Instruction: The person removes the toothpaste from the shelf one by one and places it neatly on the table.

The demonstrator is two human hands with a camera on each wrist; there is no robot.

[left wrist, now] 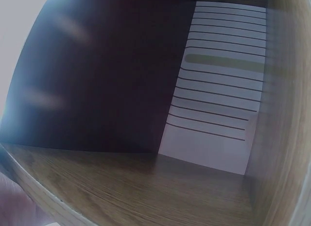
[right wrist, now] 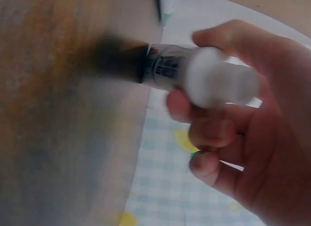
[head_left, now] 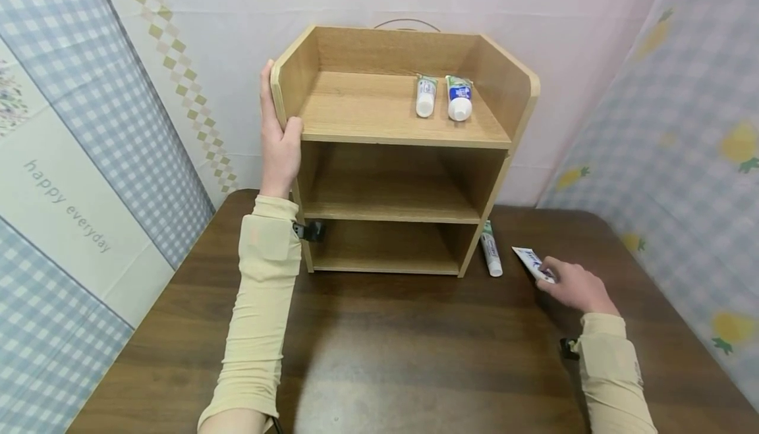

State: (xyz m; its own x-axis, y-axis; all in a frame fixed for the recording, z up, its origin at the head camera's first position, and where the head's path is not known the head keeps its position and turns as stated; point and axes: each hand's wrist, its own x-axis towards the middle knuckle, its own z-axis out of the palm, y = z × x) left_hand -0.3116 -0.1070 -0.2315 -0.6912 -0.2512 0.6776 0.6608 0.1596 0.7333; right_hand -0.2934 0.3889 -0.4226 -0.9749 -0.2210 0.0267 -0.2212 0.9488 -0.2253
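Wooden and light brown, an open shelf unit with three levels stands on a dark brown table with rounded corners. At its upper left side is the person's left hand: the fingers lie along the outer face of the side panel and the thumb is at the front edge, so the panel is gripped between them. To the right of the unit, over the table, the right hand pinches a white tube with dark printing and a white cap. In the right wrist view, the thumb is on one side of this tube and bent fingers are on the other, with the cap towards the palm. I cannot tell whether the tube touches the table.

Between this tube and the unit, a slim white and green tube with a white cap lies on the table, just beside the right side panel. On the top level, two more tubes lie side by side, apart from each other: a smaller white and green one and a blue, white and green one. Both have their white caps towards the front.
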